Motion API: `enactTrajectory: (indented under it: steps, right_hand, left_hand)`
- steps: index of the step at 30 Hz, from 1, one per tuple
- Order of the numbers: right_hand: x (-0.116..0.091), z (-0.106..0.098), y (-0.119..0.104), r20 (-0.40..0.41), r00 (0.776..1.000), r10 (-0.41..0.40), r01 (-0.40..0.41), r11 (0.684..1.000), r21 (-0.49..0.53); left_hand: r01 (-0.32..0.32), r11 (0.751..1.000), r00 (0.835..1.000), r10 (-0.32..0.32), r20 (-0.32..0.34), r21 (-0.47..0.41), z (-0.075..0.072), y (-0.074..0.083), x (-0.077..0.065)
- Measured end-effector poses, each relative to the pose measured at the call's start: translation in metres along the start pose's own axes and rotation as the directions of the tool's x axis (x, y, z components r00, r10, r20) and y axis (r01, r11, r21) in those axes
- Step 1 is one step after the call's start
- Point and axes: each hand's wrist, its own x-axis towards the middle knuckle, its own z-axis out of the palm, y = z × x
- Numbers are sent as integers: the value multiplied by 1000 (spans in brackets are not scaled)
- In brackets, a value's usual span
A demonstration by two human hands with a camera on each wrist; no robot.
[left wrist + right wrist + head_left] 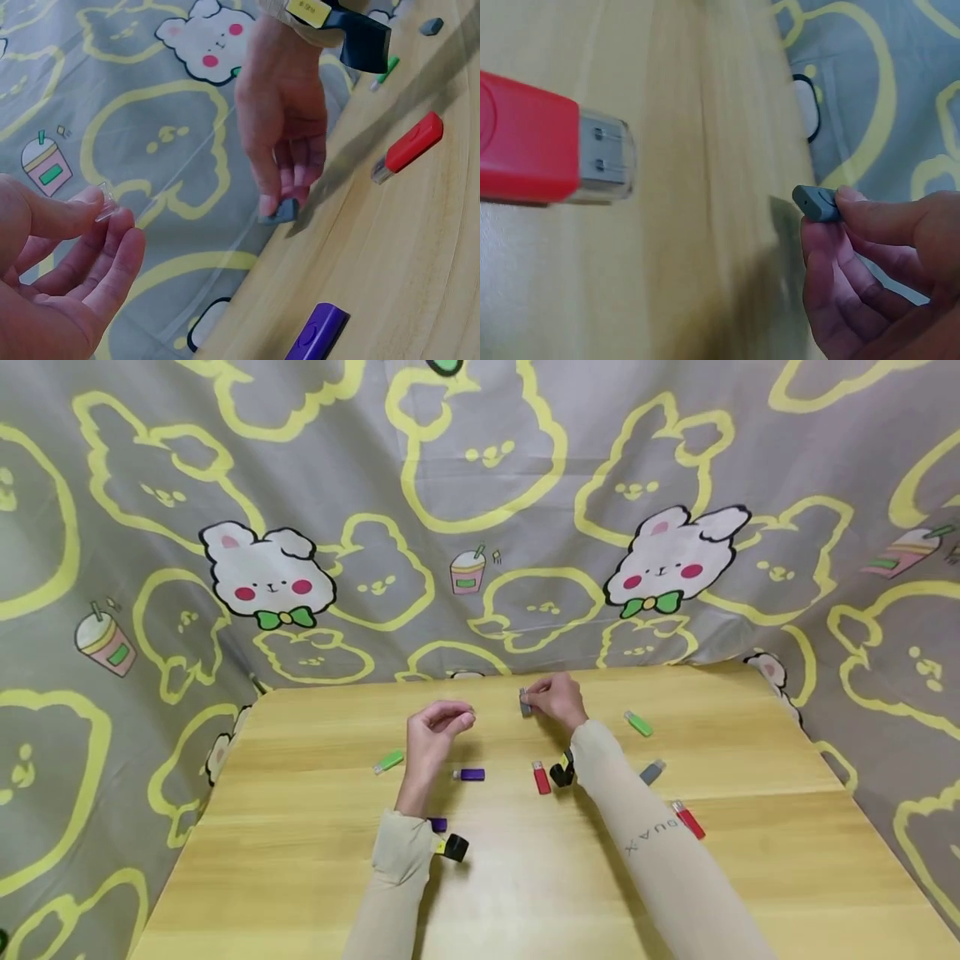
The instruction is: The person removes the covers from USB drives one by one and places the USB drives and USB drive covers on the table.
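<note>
My left hand (429, 739) is raised over the table and pinches a small clear plastic cap (107, 202) between thumb and forefinger. Further right, near the table's back edge, my right hand (558, 700) holds a grey USB stick (815, 203) between thumb and fingers. Its plug end is hard to make out in the wrist views. Below the left hand lies a purple USB stick (472, 774). A red USB stick (526, 142) with a clear cap over its metal plug lies on the near side of the right hand.
Green USB sticks lie to the left (389, 762) and right (638, 724). Another grey stick (653, 772) and a red one (689, 820) are beside the right forearm. A second purple stick (438, 824) is partly hidden by the left wrist. A patterned curtain (360, 643) surrounds the wooden table (540, 893).
</note>
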Motion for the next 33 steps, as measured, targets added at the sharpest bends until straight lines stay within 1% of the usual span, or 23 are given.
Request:
enactTrajectory:
  steps: [2,4,9,12,16,18,20,22,25,28,31,33]
  right_hand:
    - [2,-1,-2,26,1000,18,-18,1000,-15]
    - [2,-1,-1,30,999,32,-31,998,-46]
    - [0,-1,5,-21,999,27,-30,989,-146]
    - [0,0,6,-29,999,34,-39,982,-182]
    - [0,4,5,-28,999,43,-48,981,-187]
    - [0,6,4,-31,999,38,-43,981,-187]
    - [-1,5,5,-51,998,26,-35,984,-177]
    - [-3,4,5,-90,996,13,-26,989,-144]
    - [-11,3,6,-145,989,-14,4,998,-70]
    - [-22,-1,5,-167,983,-74,74,997,-4]
    - [-34,-6,5,-169,973,-160,163,987,6]
    - [-41,-11,5,-170,965,-199,203,979,8]
  left_hand:
    - [-2,1000,1000,2,-7,-2,-1,2,2]
    - [-3,1000,1000,3,-5,-10,-1,1,2]
    - [-16,1000,1000,17,25,-22,3,-3,1]
    - [-4,1000,1000,5,16,-18,3,-4,1]
    - [17,1000,1000,-17,-9,-8,0,-5,1]
    - [22,1000,1000,-22,-9,-2,-1,-6,1]
    - [25,1000,1000,-25,0,9,0,-7,2]
    - [34,999,999,-34,10,18,0,-9,2]
    - [52,998,998,-53,17,28,1,-11,0]
    - [60,998,998,-60,15,28,1,-12,-1]
    - [50,998,999,-50,14,35,2,-13,-1]
    - [46,998,999,-47,12,48,2,-13,-1]
